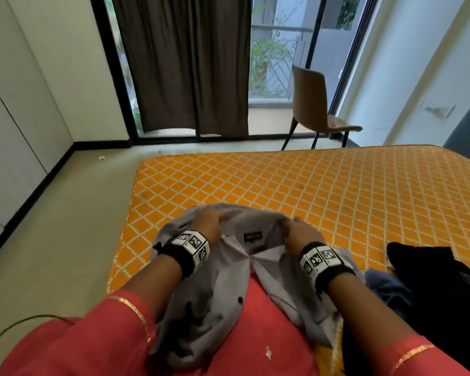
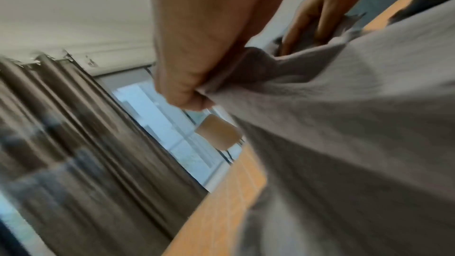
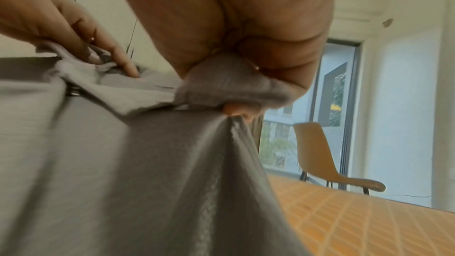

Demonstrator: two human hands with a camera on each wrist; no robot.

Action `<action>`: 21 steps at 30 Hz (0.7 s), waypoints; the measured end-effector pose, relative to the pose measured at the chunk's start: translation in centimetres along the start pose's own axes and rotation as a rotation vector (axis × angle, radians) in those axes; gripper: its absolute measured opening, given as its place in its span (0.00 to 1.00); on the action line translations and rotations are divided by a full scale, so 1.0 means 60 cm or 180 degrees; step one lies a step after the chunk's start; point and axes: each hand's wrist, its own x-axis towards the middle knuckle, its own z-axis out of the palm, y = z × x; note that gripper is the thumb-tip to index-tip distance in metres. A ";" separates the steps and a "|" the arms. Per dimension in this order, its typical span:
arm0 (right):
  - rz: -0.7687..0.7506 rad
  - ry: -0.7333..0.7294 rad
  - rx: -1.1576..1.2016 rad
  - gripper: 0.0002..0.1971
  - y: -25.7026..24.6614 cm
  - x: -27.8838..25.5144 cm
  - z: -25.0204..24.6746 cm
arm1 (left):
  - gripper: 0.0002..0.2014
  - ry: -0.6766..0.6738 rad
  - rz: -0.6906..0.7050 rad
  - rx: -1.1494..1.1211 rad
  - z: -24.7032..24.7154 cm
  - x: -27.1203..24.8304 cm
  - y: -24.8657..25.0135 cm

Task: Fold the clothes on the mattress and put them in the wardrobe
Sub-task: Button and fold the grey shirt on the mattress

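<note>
A grey shirt point(image 1: 228, 280) with a black neck label lies over my lap and the near edge of the orange patterned mattress point(image 1: 310, 185). My left hand point(image 1: 208, 221) pinches the shirt's left shoulder by the collar. My right hand point(image 1: 300, 232) grips a bunch of the right shoulder cloth. In the left wrist view my left hand point(image 2: 187, 92) pinches the grey shirt point(image 2: 344, 124), held taut. The right wrist view shows my right hand point(image 3: 258, 77) curled round a fold of the grey shirt point(image 3: 123, 163).
A pile of black clothes point(image 1: 432, 280) and a blue garment point(image 1: 388, 289) lie on the mattress at my right. A tan chair point(image 1: 318, 109) stands beyond the mattress by the glass door and brown curtain point(image 1: 187, 63). White wardrobe panels point(image 1: 11, 118) line the left wall.
</note>
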 end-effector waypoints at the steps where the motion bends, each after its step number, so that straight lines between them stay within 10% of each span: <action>1: -0.0010 0.0306 0.0219 0.21 -0.011 0.001 -0.030 | 0.20 0.0480 0.0318 0.0158 -0.036 0.006 0.011; 4: -0.0273 0.0804 0.0699 0.28 -0.037 0.014 -0.122 | 0.17 0.1860 0.0773 0.0243 -0.142 0.030 0.019; 8: -0.0836 0.1239 0.1441 0.32 -0.087 0.010 -0.236 | 0.17 0.2513 0.0784 0.0012 -0.273 0.009 0.064; 13: -0.1553 0.1027 0.2239 0.34 -0.153 -0.010 -0.297 | 0.17 0.2460 0.0314 -0.0055 -0.340 -0.009 0.068; 18: -0.1985 0.0715 0.1398 0.34 -0.243 -0.004 -0.323 | 0.53 0.1420 -0.0520 -0.2044 -0.387 0.001 0.051; 21: -0.2213 0.1102 0.1342 0.31 -0.291 -0.014 -0.356 | 0.52 0.1893 -0.0563 -0.1785 -0.453 -0.005 0.059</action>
